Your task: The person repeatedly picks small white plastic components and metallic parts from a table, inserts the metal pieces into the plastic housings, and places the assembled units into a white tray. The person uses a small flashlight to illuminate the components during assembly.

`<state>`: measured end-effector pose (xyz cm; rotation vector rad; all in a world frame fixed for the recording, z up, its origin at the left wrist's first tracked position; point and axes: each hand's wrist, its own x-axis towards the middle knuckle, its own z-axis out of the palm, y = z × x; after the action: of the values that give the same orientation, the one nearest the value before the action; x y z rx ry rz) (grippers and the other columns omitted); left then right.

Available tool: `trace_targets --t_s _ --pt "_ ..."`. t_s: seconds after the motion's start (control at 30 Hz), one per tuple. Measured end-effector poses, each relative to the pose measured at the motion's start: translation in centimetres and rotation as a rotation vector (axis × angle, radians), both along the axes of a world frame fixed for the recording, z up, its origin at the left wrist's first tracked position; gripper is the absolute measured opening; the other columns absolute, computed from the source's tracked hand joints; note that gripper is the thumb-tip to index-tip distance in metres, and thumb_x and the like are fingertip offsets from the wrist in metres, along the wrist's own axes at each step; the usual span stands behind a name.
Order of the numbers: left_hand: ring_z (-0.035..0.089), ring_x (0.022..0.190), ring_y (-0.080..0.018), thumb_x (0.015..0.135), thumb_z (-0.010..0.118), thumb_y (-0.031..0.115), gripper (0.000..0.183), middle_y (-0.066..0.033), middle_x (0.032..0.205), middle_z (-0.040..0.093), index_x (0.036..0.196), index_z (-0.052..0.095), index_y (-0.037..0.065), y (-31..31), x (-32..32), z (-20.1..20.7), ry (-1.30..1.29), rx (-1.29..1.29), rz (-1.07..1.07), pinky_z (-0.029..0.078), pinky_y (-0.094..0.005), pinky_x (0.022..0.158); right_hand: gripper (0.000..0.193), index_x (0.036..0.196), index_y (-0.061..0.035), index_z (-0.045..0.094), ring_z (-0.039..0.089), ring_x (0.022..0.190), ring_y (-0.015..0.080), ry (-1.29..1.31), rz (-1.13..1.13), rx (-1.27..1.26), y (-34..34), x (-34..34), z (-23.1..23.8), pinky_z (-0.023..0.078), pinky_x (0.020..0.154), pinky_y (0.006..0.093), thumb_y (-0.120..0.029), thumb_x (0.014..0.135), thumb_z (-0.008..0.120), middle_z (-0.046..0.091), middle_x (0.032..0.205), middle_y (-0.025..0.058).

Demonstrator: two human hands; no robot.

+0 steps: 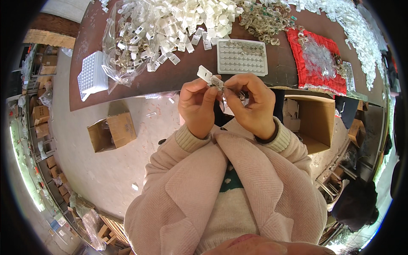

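Note:
Just past the near edge of the table, my two hands meet in front of my chest. My left hand (197,105) is closed, its thumb and finger pinching a small white slotted plastic card (205,74) that sticks up from the fingertips. A small clear piece (216,82) sits at the card's lower end, between the hands. My right hand (252,104) is closed too, fingertips pinched against the lower part of this piece. Something small and shiny (242,97) shows within the right hand's curled fingers; what it is I cannot make out.
Heaped on the brown table (157,83) are white plastic pieces (187,21), partly in a clear bag (111,59), and brownish clear pieces (261,19). A celled tray (242,71), a red cloth (301,63) with clear bits and stacked white trays (92,74) lie nearby. Cardboard boxes (122,128) stand below.

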<state>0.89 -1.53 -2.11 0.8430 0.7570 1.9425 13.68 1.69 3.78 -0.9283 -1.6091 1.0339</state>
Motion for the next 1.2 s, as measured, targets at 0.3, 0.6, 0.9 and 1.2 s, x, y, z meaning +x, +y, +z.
trace_targets --t_s 0.3,0.6,0.9,1.2 --pt "0.064 0.081 -0.0142 0.096 0.061 -0.005 0.019 -0.0166 0.109 0.069 0.113 0.057 0.003 -0.2 -0.8 -0.2 -0.205 -0.042 -0.133 0.055 -0.0272 0.073 0.015 0.1 0.0016 0.062 0.064 0.078 0.0081 0.334 0.131 -0.27 0.5 -0.5 -0.8 0.05 0.071 0.0237 0.007 0.087 0.069 0.068 0.089 0.0055" --pt "0.067 0.095 -0.0189 0.097 0.06 -0.004 0.018 -0.0131 0.109 0.069 0.113 0.057 0.003 0.3 -0.5 -0.7 -0.182 -0.175 -0.108 0.055 -0.0325 0.087 0.028 0.108 -0.0042 0.073 0.067 0.075 0.0158 -0.168 0.098 0.009 0.7 0.4 -1.2 0.052 0.064 0.0256 0.004 0.082 0.072 0.07 0.099 0.0117" --pt "0.068 0.086 -0.0241 0.098 0.061 0.003 0.016 -0.0165 0.109 0.069 0.114 0.058 0.005 1.8 -2.1 -1.2 -0.35 -0.204 -0.22 0.056 -0.0365 0.081 0.015 0.099 -0.0053 0.072 0.067 0.08 0.0321 -0.532 -0.26 0.262 7.9 2.5 -4.5 0.053 0.07 0.0373 -0.005 0.084 0.071 0.068 0.092 0.0118" --pt "0.066 0.084 -0.0216 0.098 0.061 0.004 0.016 -0.0157 0.109 0.069 0.114 0.058 0.004 2.0 -2.6 -1.6 -0.371 -0.219 -0.24 0.055 -0.0353 0.076 0.013 0.097 -0.0065 0.067 0.065 0.08 0.0326 -0.707 -0.239 0.358 9.3 2.2 -5.0 0.053 0.069 0.041 -0.007 0.085 0.07 0.065 0.089 0.0097"
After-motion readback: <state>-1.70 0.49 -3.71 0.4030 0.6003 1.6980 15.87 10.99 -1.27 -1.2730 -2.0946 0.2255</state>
